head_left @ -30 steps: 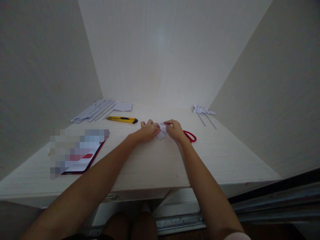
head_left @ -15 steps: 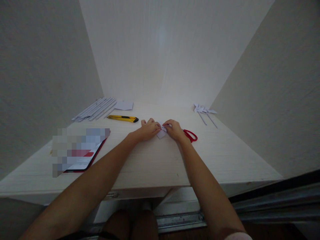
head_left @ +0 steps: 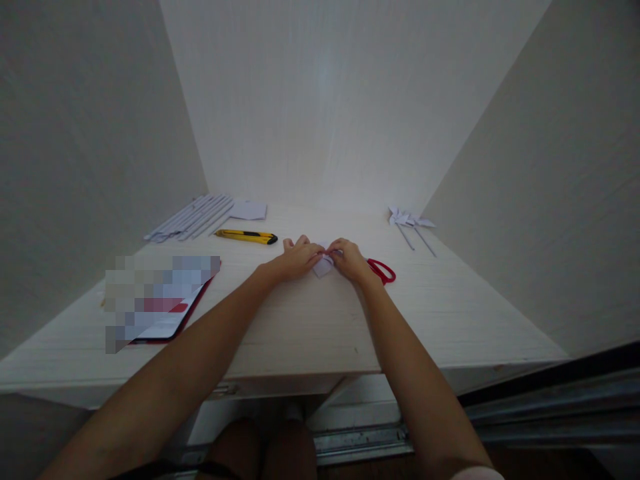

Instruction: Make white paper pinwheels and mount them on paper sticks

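A small folded piece of white paper [head_left: 323, 267] lies on the pale table between my hands. My left hand [head_left: 301, 257] pinches it from the left, thumb and index finger at its middle, the other fingers bent above the table. From the right, my right hand [head_left: 347, 257] pinches the same paper, its fingertips meeting those of the left. The fingers cover the paper's upper middle. Partly under my right wrist lies a pair of scissors with red handles [head_left: 383, 271]; the blades are hidden.
A yellow utility knife [head_left: 246, 237] lies left of my hands. Behind it are several rolled paper sticks [head_left: 193, 219] and folded paper sheets [head_left: 249, 210]. A tablet [head_left: 170, 320], partly blurred, rests at left. Paper pinwheels on sticks [head_left: 404, 218] lie back right. Walls [head_left: 320, 120] enclose the table.
My fingertips have come closer together over the middle of the paper, covering more of it. The other things lie where they were.
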The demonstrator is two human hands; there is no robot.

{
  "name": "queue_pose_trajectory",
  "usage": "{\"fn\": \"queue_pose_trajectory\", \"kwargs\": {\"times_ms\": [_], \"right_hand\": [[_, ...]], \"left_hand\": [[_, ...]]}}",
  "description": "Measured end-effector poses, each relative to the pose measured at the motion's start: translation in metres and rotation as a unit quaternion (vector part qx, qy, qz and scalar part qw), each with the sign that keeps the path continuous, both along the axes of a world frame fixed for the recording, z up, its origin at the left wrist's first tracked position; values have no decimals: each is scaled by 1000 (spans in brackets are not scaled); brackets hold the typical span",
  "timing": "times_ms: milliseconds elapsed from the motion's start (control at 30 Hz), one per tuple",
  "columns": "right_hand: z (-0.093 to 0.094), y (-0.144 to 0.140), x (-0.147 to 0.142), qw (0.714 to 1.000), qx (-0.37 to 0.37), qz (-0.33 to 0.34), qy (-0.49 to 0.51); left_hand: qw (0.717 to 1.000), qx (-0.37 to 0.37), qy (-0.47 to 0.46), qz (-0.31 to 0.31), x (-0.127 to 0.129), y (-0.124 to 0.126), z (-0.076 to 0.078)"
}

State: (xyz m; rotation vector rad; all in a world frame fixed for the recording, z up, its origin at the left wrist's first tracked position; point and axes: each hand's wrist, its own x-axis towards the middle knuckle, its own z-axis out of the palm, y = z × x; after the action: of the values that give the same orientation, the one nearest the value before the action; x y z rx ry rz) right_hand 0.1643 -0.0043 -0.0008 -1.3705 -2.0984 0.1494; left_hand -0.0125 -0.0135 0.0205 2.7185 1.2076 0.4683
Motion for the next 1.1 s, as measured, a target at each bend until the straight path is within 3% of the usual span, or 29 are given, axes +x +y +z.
{"fn": "queue_pose_trajectory", "kwargs": {"times_ms": [667, 1100], "right_hand": [[7, -4, -9, 1000, 4, -4, -20], [-3, -11, -12, 997, -1, -66, -26]], "left_hand": [[998, 39, 33, -41, -1, 2, -6], [999, 27, 30, 29, 6, -12, -1]]}}
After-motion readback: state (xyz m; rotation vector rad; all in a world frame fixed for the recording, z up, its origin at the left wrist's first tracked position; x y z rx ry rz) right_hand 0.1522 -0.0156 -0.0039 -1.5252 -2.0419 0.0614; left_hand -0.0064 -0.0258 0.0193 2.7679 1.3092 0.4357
